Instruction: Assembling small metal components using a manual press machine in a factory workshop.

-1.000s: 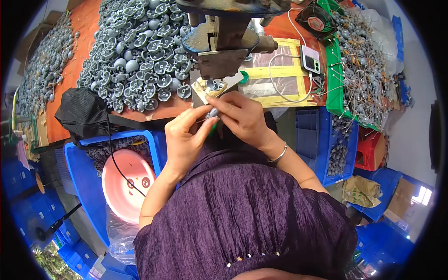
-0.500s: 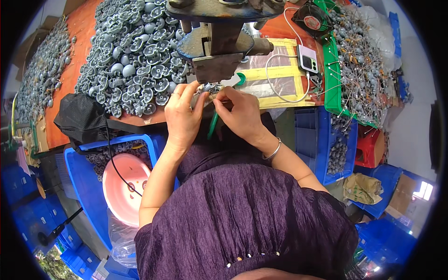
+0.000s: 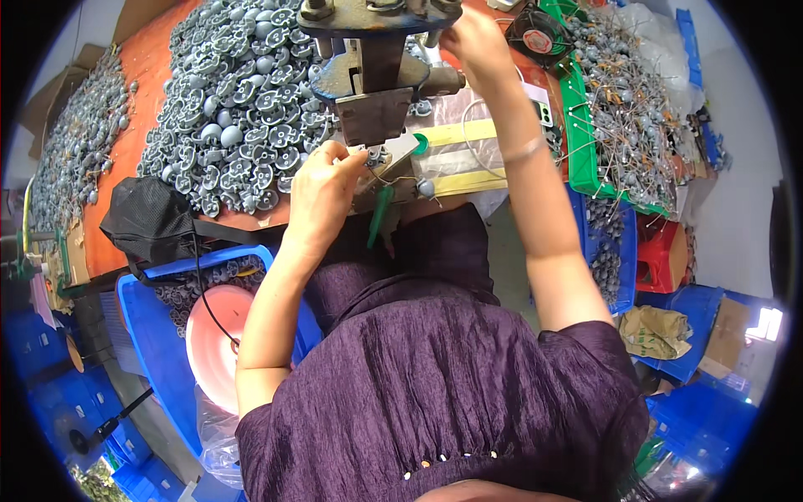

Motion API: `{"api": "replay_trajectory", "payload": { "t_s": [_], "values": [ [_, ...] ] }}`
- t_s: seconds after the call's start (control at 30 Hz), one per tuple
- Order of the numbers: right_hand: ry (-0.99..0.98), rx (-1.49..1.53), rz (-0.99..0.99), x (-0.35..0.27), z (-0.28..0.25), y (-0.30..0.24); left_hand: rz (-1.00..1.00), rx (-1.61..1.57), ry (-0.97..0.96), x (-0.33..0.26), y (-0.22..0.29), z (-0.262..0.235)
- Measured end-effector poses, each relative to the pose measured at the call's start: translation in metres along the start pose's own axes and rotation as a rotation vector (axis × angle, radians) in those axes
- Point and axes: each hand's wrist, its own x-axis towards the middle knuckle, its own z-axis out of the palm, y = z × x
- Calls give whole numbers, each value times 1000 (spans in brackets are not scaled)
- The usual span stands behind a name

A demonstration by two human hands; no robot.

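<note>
Heap of grey plastic half-shells (image 3: 242,109): left of left fingers | blue-edged metal press (image 3: 376,117): just beyond them | right hand (image 3: 481,48): farther beyond, beside press; fingers partly hidden, state cannot be told | left hand (image 3: 322,191): fingers pinching small grey plastic piece (image 3: 377,156) | round grey wired ball (image 3: 426,188): right of left fingers

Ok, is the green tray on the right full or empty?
Full: the green tray is heaped with wired grey pieces.
</note>
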Motion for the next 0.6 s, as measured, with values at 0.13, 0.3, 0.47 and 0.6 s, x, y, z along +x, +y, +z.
{"api": "replay_trajectory", "payload": {
  "t_s": [0.13,0.3,0.47,0.6],
  "values": [
    [87,261,32,45,48,-59,48,124,-19,-4,0,2],
    [314,-172,-604,-72,67,-112,10,233,52,-8,13,5],
    [-6,-416,-827,-173,50,-48,-10,153,-4,-1,9,9],
    [16,-373,-887,-142,36,-91,-23,313,-68,-7,10,-11]
  ]
}}
